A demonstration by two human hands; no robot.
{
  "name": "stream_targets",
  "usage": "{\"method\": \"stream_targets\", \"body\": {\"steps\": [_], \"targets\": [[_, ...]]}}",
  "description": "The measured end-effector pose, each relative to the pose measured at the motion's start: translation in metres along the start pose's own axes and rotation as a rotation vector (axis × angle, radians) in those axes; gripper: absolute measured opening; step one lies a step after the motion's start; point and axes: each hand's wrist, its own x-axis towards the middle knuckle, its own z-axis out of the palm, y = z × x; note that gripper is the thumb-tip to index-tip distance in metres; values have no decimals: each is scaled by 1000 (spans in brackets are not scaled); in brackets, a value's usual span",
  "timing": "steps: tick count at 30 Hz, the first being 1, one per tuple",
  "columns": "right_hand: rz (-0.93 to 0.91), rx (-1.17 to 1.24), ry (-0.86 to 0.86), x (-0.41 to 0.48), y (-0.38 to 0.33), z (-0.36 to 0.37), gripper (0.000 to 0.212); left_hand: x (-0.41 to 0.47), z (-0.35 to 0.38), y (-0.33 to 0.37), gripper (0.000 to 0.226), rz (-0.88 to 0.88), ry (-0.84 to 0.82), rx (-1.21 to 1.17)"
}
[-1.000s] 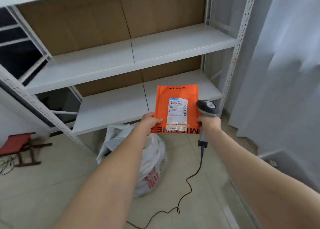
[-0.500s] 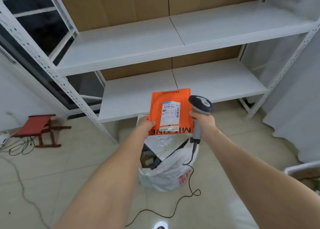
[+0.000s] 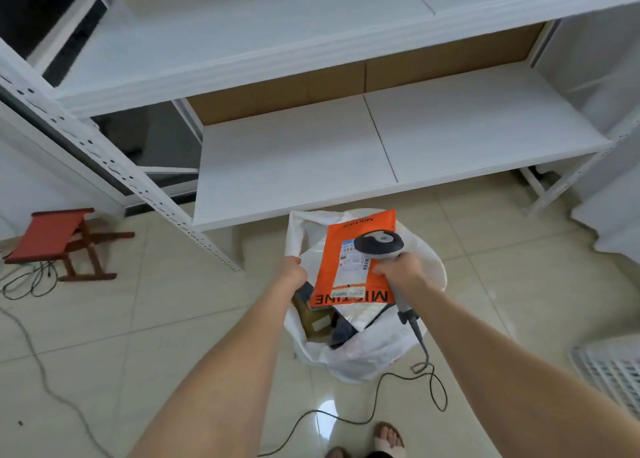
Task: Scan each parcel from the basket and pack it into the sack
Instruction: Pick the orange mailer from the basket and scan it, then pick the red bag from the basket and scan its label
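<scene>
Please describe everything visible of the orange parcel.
The orange parcel is a flat, glossy plastic mailer with black MISTINE lettering at both ends and a white shipping label. It tilts over the mouth of the white sack, label up. The right hand, gripping the scanner, touches its right edge; the scanner head overlaps the label. The left hand is at its left edge; the grip is unclear.

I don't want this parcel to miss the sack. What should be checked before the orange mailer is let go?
1. White plastic sack mouth open: ok.
2. Orange plastic mailer parcel over the opening: ok.
3. Right hand grip on grey handheld scanner: ok.
4. White shipping label scanned: cannot tell.
5. Left hand holds sack rim or parcel: cannot tell.
6. Black scanner cable clear of the opening: cannot tell.
</scene>
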Motion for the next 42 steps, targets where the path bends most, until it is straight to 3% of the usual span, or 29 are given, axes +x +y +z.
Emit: {"method": "stream_targets", "body": {"steps": [4, 9, 13, 16, 19, 22, 27, 30, 33, 42], "targets": [[31, -119, -14, 52, 19, 38, 4, 53, 14, -29, 24, 19, -18, 140], [-24, -418, 7, 113, 37, 88, 5, 133, 38, -56, 44, 39, -54, 171], [9, -529, 47, 146, 48, 120, 8, 182, 49, -74, 34, 80, -166, 351], [39, -574, 74, 160, 53, 137, 15, 202, 50, -77, 10, 66, -89, 160], [55, -626, 101, 166, 55, 154, 19, 208, 33, -74, 21, 109, 147, -43], [101, -659, 80, 169, 57, 182, 23, 202, 13, -57, 22, 262, 158, -160], [179, -606, -21, 181, 70, 223, 45, 200, -3, -42, 35, 406, 38, -231], [245, -587, -40, 188, 78, 217, 36, 211, -5, -62, 27, 323, 3, -67], [210, -391, -17, 184, 81, 201, 30, 209, 3, -75, 28, 233, -9, 37], [116, -34, 135, 97, 44, 121, 9, 119, -4, -17, 33, 225, -136, 291]]}}
